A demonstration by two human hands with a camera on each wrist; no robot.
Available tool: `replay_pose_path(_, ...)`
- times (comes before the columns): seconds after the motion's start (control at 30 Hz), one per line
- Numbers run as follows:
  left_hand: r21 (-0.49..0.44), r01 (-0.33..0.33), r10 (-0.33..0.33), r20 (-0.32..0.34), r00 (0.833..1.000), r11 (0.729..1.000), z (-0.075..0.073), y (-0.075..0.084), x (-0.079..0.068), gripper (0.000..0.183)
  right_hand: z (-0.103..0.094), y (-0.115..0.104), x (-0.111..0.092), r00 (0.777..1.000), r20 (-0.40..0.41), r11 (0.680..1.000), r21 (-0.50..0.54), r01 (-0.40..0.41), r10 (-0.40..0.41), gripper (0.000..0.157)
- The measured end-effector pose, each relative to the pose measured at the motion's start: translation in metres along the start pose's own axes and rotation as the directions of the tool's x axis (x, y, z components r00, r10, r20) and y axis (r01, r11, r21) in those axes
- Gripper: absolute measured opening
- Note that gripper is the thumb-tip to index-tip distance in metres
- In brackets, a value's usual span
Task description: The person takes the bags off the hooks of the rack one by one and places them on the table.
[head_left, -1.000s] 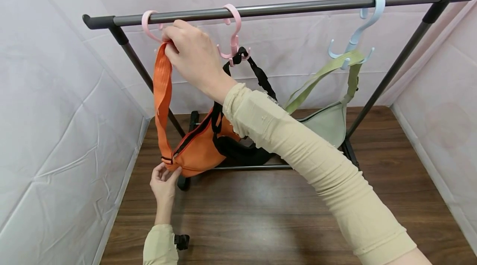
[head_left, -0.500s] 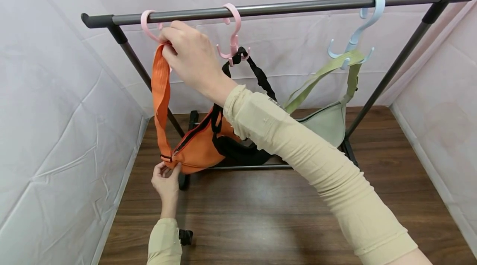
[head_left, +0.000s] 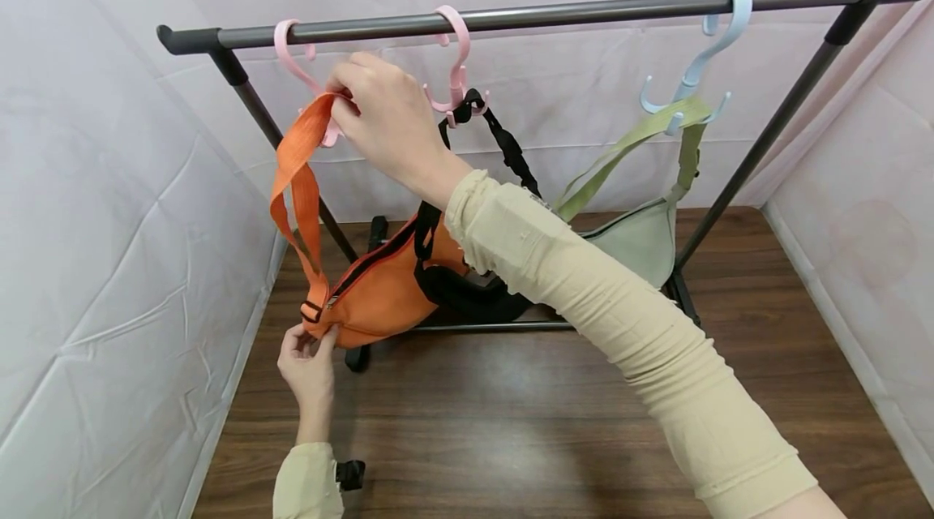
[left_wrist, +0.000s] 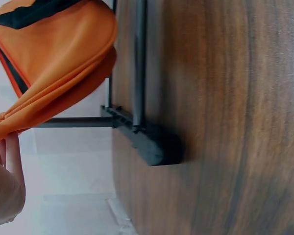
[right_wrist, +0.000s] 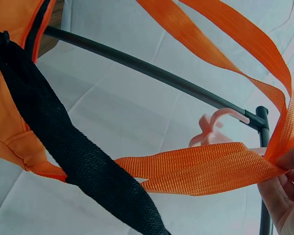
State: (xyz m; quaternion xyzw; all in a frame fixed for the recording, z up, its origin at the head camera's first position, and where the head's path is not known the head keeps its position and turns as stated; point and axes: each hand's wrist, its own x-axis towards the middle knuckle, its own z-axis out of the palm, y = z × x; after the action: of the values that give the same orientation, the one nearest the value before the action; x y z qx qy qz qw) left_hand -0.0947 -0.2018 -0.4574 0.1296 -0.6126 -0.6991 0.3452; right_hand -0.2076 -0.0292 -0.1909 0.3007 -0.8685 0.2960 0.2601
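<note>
An orange waist bag (head_left: 383, 292) hangs at the left of the rack, its far part behind a black bag (head_left: 474, 296). My right hand (head_left: 387, 122) pinches the top of the bag's orange strap (right_wrist: 201, 169), close beside the left pink hook (head_left: 292, 57). That hook's lower prongs are partly covered by strap and hand; whether the strap rests on one, I cannot tell. Down at the bag's left end, near the strap buckle (head_left: 311, 311), my left hand (head_left: 310, 369) pinches the fabric. The left wrist view shows these fingers under the orange cloth.
A dark rack bar (head_left: 569, 17) crosses the top. The black bag hangs from a second pink hook (head_left: 460, 57), a pale green bag (head_left: 642, 243) from a blue hook (head_left: 704, 65). White sheeting (head_left: 109, 259) encloses the left side; the floor (head_left: 511, 422) is brown wood.
My right hand has shifted slightly down and right from the bar. The strap has slackened and spread into an open loop. My left hand and the bag's end have moved a little left.
</note>
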Motion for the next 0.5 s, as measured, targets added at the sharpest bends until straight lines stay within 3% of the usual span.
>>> replay_pose_path(0.23,-0.033,-0.013,0.013,0.017,1.000,0.999,-0.007,0.019,-0.001,0.039,0.008,0.009,-0.004,1.000,0.016,1.000,-0.017,-0.003,0.003,0.018)
replay_pose_path(0.5,-0.063,-0.029,0.033,0.056,0.998,0.998,-0.029,0.015,0.002,0.040,0.024,0.018,-0.015,0.997,0.074,1.000,-0.030,-0.003,0.006,0.017)
